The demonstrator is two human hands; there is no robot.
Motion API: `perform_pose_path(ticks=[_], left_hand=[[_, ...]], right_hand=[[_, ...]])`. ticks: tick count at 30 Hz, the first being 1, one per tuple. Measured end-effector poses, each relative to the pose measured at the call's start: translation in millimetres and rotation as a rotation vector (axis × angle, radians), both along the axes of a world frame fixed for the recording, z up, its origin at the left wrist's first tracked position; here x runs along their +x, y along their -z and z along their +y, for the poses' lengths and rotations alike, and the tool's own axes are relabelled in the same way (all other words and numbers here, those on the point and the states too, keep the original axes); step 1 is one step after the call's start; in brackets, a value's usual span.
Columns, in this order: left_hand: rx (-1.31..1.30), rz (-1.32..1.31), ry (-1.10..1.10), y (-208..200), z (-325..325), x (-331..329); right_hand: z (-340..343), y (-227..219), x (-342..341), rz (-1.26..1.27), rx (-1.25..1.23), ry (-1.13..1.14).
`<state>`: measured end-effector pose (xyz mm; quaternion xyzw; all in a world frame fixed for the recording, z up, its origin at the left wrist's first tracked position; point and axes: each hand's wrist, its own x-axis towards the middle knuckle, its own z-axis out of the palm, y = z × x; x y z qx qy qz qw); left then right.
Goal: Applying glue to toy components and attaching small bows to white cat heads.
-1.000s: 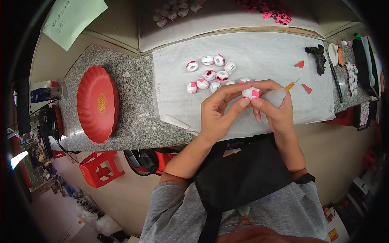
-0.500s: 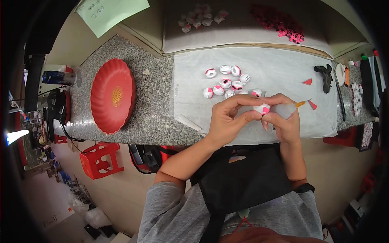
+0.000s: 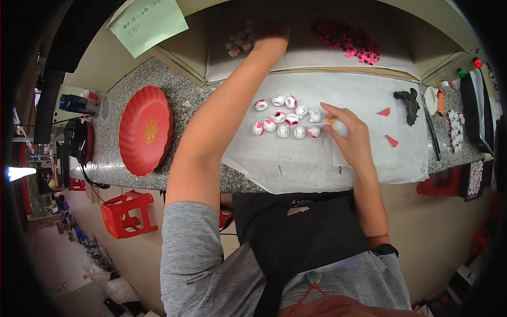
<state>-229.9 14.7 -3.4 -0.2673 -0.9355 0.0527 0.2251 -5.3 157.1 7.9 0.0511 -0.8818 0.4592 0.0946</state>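
**Left hand up in the dim shelf, right hand around a bottle**

On my feed, the white balls sit in a loose cluster on the white paper that covers part of the speckled grey surface. They are small, rounded and glossy, with pink patches on many and black ones on a few; several have a dark oval opening or fine dark marks facing me. The cluster lies just left of my right hand, and its nearest ball is close to the fingertips.

The right hand holds the pale, cloudy bottle, its orange tip pointing left between thumb and forefinger, which are spread. The palm and curled fingers hide much of the bottle.

My left arm reaches across the surface to a pile of more white balls on the shelf. Shadow and blur swallow that hand: I cannot tell whether its fingers are spread, pressed together or pinching a ball, and it covers part of the pile.

To the right on the shelf, the heap of pink and black pieces is too dark at the back to separate. The fisheye rim blurs and cuts off whatever lies at the far edges.
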Motion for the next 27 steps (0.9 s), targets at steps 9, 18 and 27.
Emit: perform_pose_path(ticks=[9, 18, 27], left_hand=[[1.257, -1.05, 0.237, -52.9, -23.6, 110.4], [2.034, -1.366, 0.31, -18.7, -33.3, 208.9], [2.095, -1.116, 0.313, -13.0, -22.4, 221.7]], right_hand=[[35.3, 2.8, 33.2, -0.034, -0.724, -0.036], [20.1, -23.5, 35.4, -0.134, -0.748, 0.01], [-1.9, -27.9, 31.7, 0.219, -1.013, 0.146]])
